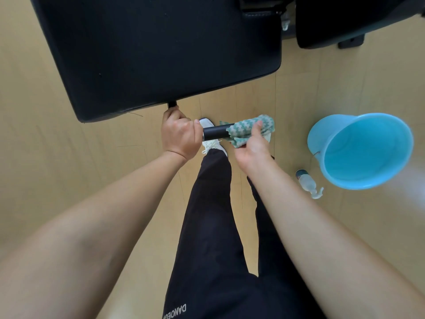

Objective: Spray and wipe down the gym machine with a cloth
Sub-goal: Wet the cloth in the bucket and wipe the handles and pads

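Observation:
A black padded bench of the gym machine fills the upper left. Below its front edge a black handle bar sticks out to the right. My left hand grips the bar's left part, fingers curled round it. My right hand holds a green-and-white patterned cloth wrapped over the bar's right end. A clear spray bottle lies on its side on the floor at the right, away from both hands.
A light blue bucket stands tilted on the wooden floor at the right, beside the spray bottle. Another black padded part and a machine foot are at the top right. My legs in black trousers and a white shoe are below the bar.

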The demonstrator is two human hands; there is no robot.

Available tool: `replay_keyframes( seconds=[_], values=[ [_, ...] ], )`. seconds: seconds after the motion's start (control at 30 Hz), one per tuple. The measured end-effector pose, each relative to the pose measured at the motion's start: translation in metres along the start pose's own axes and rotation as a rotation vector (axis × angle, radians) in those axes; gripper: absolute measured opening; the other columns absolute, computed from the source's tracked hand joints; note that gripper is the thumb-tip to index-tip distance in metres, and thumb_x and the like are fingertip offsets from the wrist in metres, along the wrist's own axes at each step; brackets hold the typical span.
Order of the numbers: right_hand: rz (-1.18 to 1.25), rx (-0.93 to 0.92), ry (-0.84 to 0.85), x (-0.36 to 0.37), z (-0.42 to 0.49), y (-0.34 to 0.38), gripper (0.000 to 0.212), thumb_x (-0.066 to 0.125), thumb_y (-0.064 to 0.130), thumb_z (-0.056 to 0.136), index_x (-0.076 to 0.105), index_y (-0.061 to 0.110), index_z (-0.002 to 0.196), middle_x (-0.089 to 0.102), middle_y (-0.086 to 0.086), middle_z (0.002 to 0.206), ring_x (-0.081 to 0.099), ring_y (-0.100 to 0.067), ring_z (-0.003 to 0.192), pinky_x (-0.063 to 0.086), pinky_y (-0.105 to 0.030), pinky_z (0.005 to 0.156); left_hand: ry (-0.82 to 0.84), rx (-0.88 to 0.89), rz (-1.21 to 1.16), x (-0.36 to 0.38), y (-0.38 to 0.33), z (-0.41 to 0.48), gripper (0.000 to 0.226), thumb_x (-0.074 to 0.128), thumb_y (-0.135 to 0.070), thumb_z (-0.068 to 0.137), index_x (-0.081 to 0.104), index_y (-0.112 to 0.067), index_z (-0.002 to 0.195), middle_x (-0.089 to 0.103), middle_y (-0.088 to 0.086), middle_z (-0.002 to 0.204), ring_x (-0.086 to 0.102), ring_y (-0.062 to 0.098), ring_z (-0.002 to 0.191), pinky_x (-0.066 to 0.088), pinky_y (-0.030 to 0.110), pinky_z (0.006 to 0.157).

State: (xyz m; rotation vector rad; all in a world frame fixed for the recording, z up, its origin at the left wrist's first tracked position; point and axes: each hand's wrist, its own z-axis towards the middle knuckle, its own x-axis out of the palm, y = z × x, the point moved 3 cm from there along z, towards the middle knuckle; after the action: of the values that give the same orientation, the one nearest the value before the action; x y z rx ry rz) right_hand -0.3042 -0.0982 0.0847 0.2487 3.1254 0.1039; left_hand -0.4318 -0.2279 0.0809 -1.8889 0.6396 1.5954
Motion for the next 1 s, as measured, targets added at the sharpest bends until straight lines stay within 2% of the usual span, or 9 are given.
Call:
replay_keyframes(
  seconds=[0.13,0.3,0.43,0.53,0.6,0.67,0.77,0.9,1.0],
  values=[
    [-0.014,0.107,0.073,0.006,-0.024,-0.033,0.03,0.049,0.036,0.106,0.052,0.009,0.117,0.065,-0.011,0.108,0.062,-0.036,0.121,0.05,-0.06,0.104,-0.006,0.021,0.016,0.0,0.001,0.0,0.051,0.043,-0.02,0.096,0.07,-0.004,0.056,0.058,0.006,0.05,0.057,0.026,0.07,0.043,0.04,0.096],
    [-0.087,0.147,0.117,-0.002,-0.028,-0.035,0.024,0.047,0.02,0.109,0.053,0.006,0.127,0.069,-0.017,0.119,0.07,-0.034,0.103,0.055,-0.055,0.099,0.001,0.016,0.009,0.0,0.001,0.0,0.052,0.041,-0.022,0.097,0.07,-0.004,0.057,0.058,0.007,0.051,0.057,0.027,0.071,0.043,0.041,0.097],
    [-0.125,0.067,0.127,-0.011,-0.01,-0.001,0.058,0.043,-0.005,0.104,0.029,0.017,0.155,0.062,-0.018,0.132,0.07,-0.032,0.104,0.064,-0.047,0.072,0.003,0.003,0.012,0.002,0.002,0.0,0.052,0.041,-0.023,0.097,0.071,-0.005,0.059,0.058,0.006,0.052,0.057,0.026,0.073,0.042,0.039,0.095],
    [-0.164,-0.027,0.14,-0.016,-0.002,0.026,0.083,0.042,-0.008,0.1,0.007,0.035,0.162,0.059,-0.013,0.128,0.069,-0.032,0.105,0.062,-0.051,0.078,0.011,-0.006,0.002,0.003,0.002,0.0,0.052,0.041,-0.024,0.097,0.072,-0.005,0.061,0.059,0.006,0.054,0.057,0.026,0.074,0.043,0.039,0.095],
    [-0.109,-0.011,0.161,-0.021,0.004,0.035,0.054,0.044,0.005,0.103,0.034,0.019,0.154,0.057,-0.017,0.139,0.064,-0.035,0.118,0.057,-0.056,0.093,-0.014,-0.004,-0.002,0.002,0.002,0.0,0.05,0.043,-0.023,0.096,0.072,-0.005,0.059,0.059,0.006,0.053,0.057,0.026,0.073,0.044,0.039,0.095],
    [-0.01,0.063,0.177,-0.02,0.008,0.028,0.027,0.046,0.023,0.107,0.057,0.006,0.124,0.063,-0.017,0.129,0.066,-0.032,0.114,0.045,-0.054,0.112,-0.034,-0.003,-0.01,0.002,0.002,0.0,0.049,0.044,-0.022,0.095,0.071,-0.006,0.058,0.058,0.006,0.052,0.057,0.026,0.072,0.045,0.039,0.094],
    [0.04,0.153,0.235,-0.002,-0.005,-0.014,0.037,0.047,0.043,0.107,0.062,0.009,0.11,0.066,-0.011,0.112,0.067,-0.026,0.107,0.044,-0.046,0.113,-0.065,0.009,-0.007,0.001,0.001,0.0,0.048,0.045,-0.02,0.093,0.068,-0.005,0.054,0.055,0.005,0.049,0.057,0.027,0.069,0.046,0.039,0.094],
    [0.007,0.283,0.299,0.019,-0.021,-0.06,0.045,0.054,0.033,0.105,0.055,0.003,0.139,0.063,-0.016,0.137,0.061,-0.028,0.127,0.046,-0.044,0.112,-0.085,0.036,-0.026,0.0,0.001,0.0,0.047,0.045,-0.019,0.093,0.066,-0.005,0.054,0.058,0.007,0.05,0.056,0.027,0.065,0.048,0.042,0.097],
    [0.055,0.281,0.245,0.015,-0.017,-0.037,0.023,0.057,0.016,0.104,0.061,-0.004,0.114,0.069,-0.019,0.116,0.067,-0.031,0.111,0.052,-0.043,0.101,-0.095,0.033,-0.052,0.001,0.001,0.0,0.047,0.045,-0.019,0.093,0.064,-0.005,0.052,0.056,0.006,0.048,0.056,0.027,0.065,0.049,0.042,0.096]
  ],
)
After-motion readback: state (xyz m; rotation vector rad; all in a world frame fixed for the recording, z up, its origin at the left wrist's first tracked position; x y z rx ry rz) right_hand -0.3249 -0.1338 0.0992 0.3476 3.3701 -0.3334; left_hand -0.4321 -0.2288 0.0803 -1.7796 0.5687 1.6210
